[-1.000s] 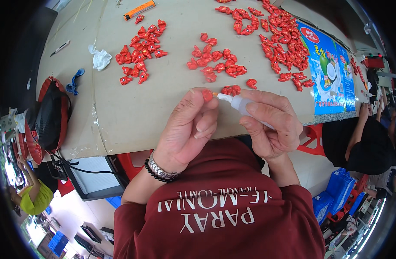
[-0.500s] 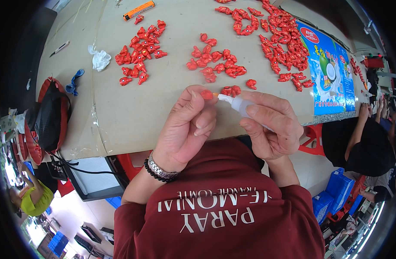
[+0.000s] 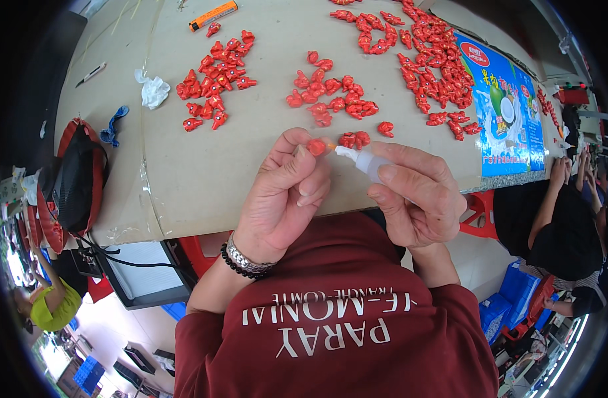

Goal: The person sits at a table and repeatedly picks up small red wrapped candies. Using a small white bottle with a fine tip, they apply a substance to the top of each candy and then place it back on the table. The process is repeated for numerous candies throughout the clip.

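Observation:
My left hand [image 3: 292, 189] pinches a small red plastic piece [image 3: 316, 147] between thumb and forefinger, just above the table's near edge. In my right hand [image 3: 420, 192] is a translucent white squeeze bottle [image 3: 372, 164], tilted so that its thin orange-tipped nozzle points at the red piece. The tip is at or very near the piece; I cannot tell whether they touch. Right behind the nozzle lie a few red pieces [image 3: 354, 139] on the table. A loose group of similar red pieces [image 3: 334, 89] is spread farther back.
Another red cluster [image 3: 218, 73] lies to the left, and a large pile [image 3: 436, 60] to the right beside a blue printed sheet [image 3: 503, 106]. An orange tube [image 3: 213, 16], a pen [image 3: 92, 74], crumpled tissue [image 3: 154, 91] and a black-and-red bag [image 3: 82, 179] are on the table [image 3: 184, 166].
The red piece in my left hand has turned slightly between the fingers. The bottle stays almost in place in my right hand.

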`<control>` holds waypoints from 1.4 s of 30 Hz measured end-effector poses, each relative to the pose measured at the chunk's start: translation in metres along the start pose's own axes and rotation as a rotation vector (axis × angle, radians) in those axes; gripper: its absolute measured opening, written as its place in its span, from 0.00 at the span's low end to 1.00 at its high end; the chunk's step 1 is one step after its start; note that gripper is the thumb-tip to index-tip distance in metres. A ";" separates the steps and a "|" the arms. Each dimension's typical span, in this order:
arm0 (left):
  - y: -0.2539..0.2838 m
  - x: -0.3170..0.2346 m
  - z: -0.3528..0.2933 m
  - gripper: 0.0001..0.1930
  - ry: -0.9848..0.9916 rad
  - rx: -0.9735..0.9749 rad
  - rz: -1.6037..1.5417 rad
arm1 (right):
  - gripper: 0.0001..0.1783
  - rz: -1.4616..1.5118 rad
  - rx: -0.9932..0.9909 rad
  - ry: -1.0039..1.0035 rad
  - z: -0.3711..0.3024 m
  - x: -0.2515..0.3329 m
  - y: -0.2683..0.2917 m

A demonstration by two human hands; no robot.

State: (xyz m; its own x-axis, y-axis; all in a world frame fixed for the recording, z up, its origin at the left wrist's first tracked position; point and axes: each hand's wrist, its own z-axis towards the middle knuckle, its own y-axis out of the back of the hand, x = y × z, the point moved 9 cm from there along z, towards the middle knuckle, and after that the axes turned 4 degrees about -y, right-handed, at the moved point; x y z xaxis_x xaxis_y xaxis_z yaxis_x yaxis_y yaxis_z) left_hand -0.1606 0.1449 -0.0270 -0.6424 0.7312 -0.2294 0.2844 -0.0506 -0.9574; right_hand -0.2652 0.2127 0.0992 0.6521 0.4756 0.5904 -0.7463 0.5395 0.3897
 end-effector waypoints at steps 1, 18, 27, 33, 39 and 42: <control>0.000 -0.001 0.000 0.07 -0.005 0.001 0.007 | 0.15 0.003 -0.003 -0.005 0.000 0.000 0.000; -0.001 -0.009 0.001 0.08 -0.070 0.037 -0.063 | 0.16 0.214 -0.088 -0.175 -0.001 -0.020 0.012; 0.007 -0.026 -0.014 0.10 -0.009 -0.004 -0.056 | 0.26 0.679 -0.185 -0.917 -0.021 -0.098 -0.003; 0.013 -0.020 -0.025 0.11 0.038 0.010 0.007 | 0.18 0.338 -0.035 -0.875 -0.030 -0.096 0.000; 0.011 -0.013 -0.027 0.11 0.044 -0.007 0.065 | 0.14 -0.423 0.206 -0.577 -0.019 -0.069 -0.017; 0.009 -0.009 -0.028 0.10 0.048 -0.042 0.084 | 0.15 -0.547 0.259 -0.605 -0.021 -0.069 -0.025</control>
State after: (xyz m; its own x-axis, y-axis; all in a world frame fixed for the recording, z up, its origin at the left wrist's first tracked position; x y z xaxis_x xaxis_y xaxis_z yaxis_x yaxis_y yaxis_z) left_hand -0.1329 0.1568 -0.0283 -0.5804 0.7573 -0.2994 0.3661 -0.0857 -0.9266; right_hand -0.2892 0.1811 0.0336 0.8012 -0.2974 0.5192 -0.4025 0.3741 0.8355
